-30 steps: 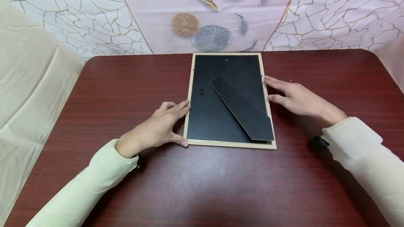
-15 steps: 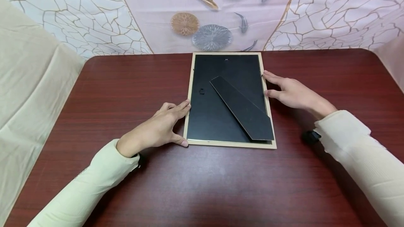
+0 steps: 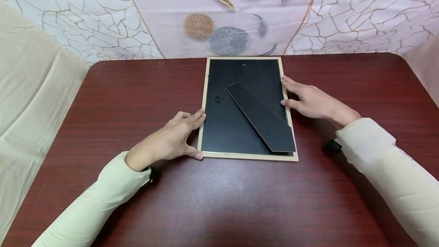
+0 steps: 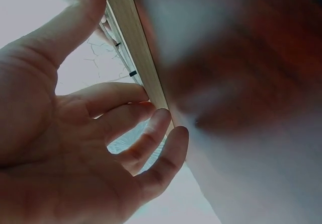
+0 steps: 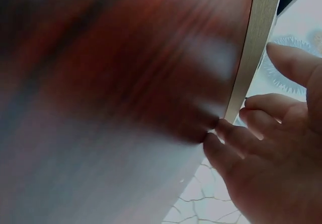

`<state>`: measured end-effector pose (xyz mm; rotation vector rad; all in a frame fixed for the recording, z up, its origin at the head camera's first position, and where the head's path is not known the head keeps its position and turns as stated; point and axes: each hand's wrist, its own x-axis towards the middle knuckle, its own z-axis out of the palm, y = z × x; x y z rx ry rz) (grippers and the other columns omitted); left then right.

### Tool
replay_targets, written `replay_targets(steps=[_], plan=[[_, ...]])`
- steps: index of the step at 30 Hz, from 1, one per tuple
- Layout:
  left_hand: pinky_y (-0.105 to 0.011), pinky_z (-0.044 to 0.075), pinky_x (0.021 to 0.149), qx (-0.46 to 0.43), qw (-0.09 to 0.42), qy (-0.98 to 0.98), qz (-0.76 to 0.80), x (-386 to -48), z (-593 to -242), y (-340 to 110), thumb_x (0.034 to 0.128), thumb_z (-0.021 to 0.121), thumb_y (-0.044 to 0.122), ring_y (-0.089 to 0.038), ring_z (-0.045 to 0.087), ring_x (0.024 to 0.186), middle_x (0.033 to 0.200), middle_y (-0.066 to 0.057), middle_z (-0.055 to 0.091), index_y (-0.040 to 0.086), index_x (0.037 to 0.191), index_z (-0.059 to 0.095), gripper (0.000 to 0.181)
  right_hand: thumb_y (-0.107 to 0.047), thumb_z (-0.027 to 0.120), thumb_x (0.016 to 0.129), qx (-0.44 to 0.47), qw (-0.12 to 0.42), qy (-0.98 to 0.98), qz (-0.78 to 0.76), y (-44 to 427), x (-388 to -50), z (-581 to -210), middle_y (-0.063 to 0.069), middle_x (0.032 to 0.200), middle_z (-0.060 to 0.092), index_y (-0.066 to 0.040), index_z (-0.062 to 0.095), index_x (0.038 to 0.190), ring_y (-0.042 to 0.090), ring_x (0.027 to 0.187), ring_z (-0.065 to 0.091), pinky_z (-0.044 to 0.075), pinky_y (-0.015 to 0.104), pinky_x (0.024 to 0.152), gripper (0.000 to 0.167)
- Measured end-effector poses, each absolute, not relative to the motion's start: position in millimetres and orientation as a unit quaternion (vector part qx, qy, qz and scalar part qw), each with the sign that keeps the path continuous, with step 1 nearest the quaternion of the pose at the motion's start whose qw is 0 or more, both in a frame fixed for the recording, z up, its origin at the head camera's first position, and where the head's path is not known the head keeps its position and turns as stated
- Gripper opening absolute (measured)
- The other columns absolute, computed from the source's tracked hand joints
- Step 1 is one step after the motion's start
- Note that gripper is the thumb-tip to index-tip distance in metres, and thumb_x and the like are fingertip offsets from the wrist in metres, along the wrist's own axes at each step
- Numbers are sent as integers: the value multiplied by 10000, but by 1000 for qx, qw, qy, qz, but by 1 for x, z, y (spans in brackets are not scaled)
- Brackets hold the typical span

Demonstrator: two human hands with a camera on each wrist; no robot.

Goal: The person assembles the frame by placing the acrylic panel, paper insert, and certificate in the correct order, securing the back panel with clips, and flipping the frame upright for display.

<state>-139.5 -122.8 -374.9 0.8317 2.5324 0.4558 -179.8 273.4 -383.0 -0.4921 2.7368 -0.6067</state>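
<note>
The spread right hand (image 3: 310,100) has edged against a rectangular, black-backed, pale-wood picture frame (image 3: 236,125). The spread left hand (image 3: 171,138) opposite seemingly helps steady it.

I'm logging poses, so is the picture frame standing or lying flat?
Lying flat, face down: the picture frame rests on the table, its black backing and diagonal stand leg showing upward in the head view.

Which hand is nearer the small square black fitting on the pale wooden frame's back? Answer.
Left. The left hand touches the frame at its left edge, close to the fitting; the right hand is farther, at the right edge.
</note>
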Motion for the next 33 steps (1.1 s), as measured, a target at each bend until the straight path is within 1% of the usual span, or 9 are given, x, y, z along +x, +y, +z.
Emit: replay_targets(steps=[4,9,14,20,23,28,33], plan=[[-550,323,1218,299,223,915,155,-140,-373,-122,755,942,364,-321,354,1484,1747,-82,201,32,1620,339,1105,-215,578,1070,-186,141,957,-175,268,-180,-382,286,1711,190,80,266,1613,465,1557,287,281,622,1230,692],[-546,316,1225,298,224,916,151,-140,-373,-121,756,940,367,-320,351,1486,1747,-80,201,34,1620,339,1104,-178,548,1076,-190,130,964,-135,264,-179,-382,300,1698,216,101,292,1597,469,1535,332,308,622,1220,644],[-555,337,1205,303,220,916,145,-140,-373,-121,754,941,370,-335,365,1468,1746,-87,207,26,1617,344,1104,-182,503,1087,-182,130,969,-100,259,-178,-380,270,1704,230,74,298,1606,466,1509,381,361,649,1173,614],[-567,353,1193,309,211,916,147,-139,-373,-123,746,944,372,-350,390,1451,1738,-108,228,10,1609,356,1105,-197,461,1087,-166,130,975,-66,253,-177,-379,219,1715,248,39,312,1615,472,1465,446,455,692,1039,597],[-564,344,1204,311,209,915,150,-139,-373,-124,747,943,375,-356,387,1456,1737,-111,229,8,1608,358,1103,-201,438,1087,-161,132,977,-54,250,-177,-379,199,1720,249,25,312,1619,462,1458,460,478,700,990,592],[-553,337,1212,310,210,915,152,-138,-373,-125,750,940,381,-356,382,1457,1740,-105,223,14,1612,353,1105,-191,430,1082,-156,136,978,-41,248,-176,-378,194,1723,246,19,316,1620,467,1449,471,484,707,968,588],[-549,342,1207,310,209,915,154,-138,-374,-125,762,937,374,-362,383,1446,1742,-104,224,13,1611,355,1091,-185,428,1080,-149,140,979,-27,245,-177,-377,195,1724,242,22,321,1617,453,1470,451,483,705,976,585]])
